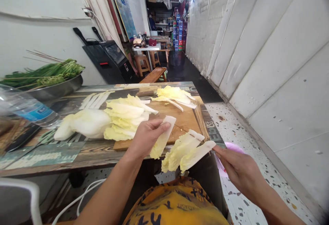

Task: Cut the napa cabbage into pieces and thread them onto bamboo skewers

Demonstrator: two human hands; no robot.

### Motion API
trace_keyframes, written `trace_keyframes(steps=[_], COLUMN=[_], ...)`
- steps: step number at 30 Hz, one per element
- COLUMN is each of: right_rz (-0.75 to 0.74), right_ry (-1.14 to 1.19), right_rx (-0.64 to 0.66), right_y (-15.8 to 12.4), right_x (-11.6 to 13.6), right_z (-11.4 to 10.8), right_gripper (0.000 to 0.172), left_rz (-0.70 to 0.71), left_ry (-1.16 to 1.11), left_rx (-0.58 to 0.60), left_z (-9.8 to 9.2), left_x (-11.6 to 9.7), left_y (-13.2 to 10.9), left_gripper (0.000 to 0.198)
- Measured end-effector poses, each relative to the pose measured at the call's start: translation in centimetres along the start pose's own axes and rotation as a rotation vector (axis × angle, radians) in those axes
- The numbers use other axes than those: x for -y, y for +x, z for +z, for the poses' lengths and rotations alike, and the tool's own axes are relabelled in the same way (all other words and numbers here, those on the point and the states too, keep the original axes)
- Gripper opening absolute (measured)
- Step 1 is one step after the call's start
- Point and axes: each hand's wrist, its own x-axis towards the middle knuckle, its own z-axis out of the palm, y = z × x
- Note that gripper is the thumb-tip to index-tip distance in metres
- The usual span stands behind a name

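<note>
Yellow clothing [177,206] fills the bottom centre. Above it, the left hand [147,134] pinches a leaf [163,134] mid-frame; the right hand [238,165], lower right, grips a skewer [179,127] bearing leaves [176,153]. Threading seems in hand, next calling for leaf and skewer to align.

On the printed cover of the table [74,151], near its right edge, stand large letters which look like "E" and "b". The orange garment [180,208] bears dark, letter-like marks, among them a "+". On the bottle's blue label [42,112], the wall poster [123,9] and the stacked boxes [178,29], the writing is too small for reading.
</note>
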Motion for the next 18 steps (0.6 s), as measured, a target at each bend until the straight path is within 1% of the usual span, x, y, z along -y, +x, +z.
trace_keyframes(steps=[4,8,13,18], right_rz=[0.023,0.028,0.057,0.056], right_ry=[0.085,0.171,0.254,0.272], right_rx=[0.057,0.125,0.199,0.214], right_y=[0.1,0.4,0.7,0.6], right_x=[-0.6,-1.1,-1.6,-2.0], right_z=[-0.3,-0.7,-1.0,-1.1], right_gripper=[0.032,0.036,0.039,0.037], left_rz=[0.018,-0.004,0.016,0.032], left_ry=[0.035,0.029,0.043,0.068], left_rx=[0.031,0.075,0.108,0.127], left_z=[-0.2,-0.4,-0.3,-0.3], left_x=[-0.2,-0.1,-0.3,-0.6], left_y=[-0.4,-0.5,-0.5,-0.6], left_gripper=[0.027,0.026,0.025,0.022])
